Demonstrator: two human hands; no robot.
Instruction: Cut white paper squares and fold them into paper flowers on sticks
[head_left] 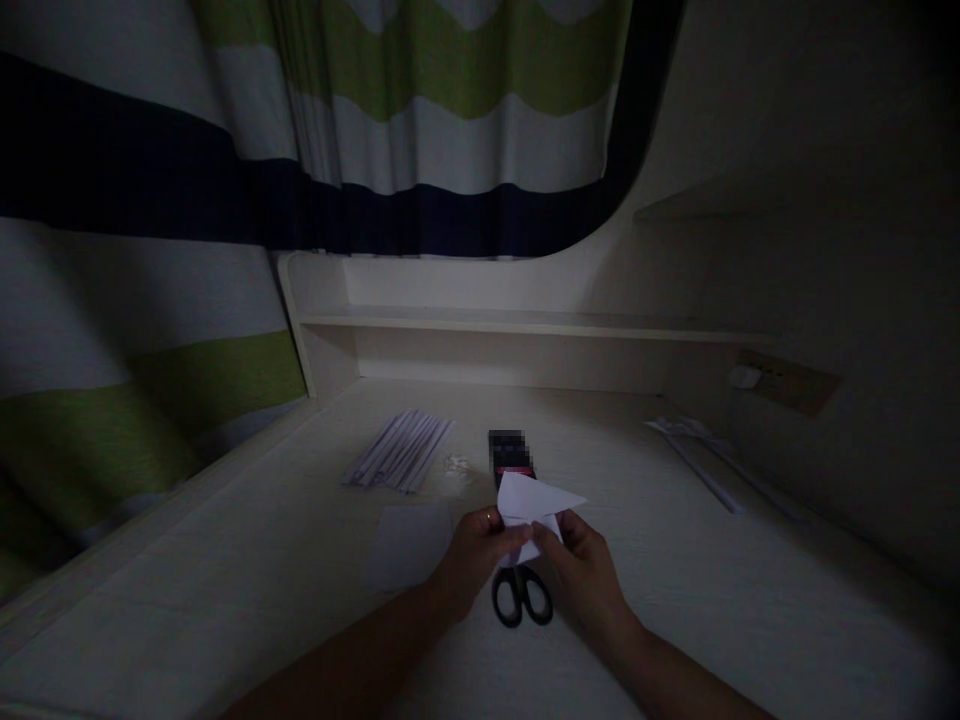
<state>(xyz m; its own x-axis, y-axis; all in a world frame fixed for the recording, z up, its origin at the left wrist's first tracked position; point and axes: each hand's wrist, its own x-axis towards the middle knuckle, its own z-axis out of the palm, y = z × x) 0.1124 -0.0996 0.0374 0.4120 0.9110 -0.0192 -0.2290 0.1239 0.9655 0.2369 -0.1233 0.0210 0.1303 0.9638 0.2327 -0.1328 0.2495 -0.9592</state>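
The paper (517, 492) lies between the left hand (480, 545) and right hand (589, 560), equally near both, each closed on it in a thumb-and-finger pinch, its long flap (555, 497) pointing rightward beyond the right hand's fingers.

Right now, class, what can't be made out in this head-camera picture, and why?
In the head view:
Scissors: blades hidden behind the folded paper.
Left hand: some fingertips behind the paper.
Dark object: pixelated, near end behind the paper.
White bits: too small and dim to identify.
Curtain: cut off by the top edge.
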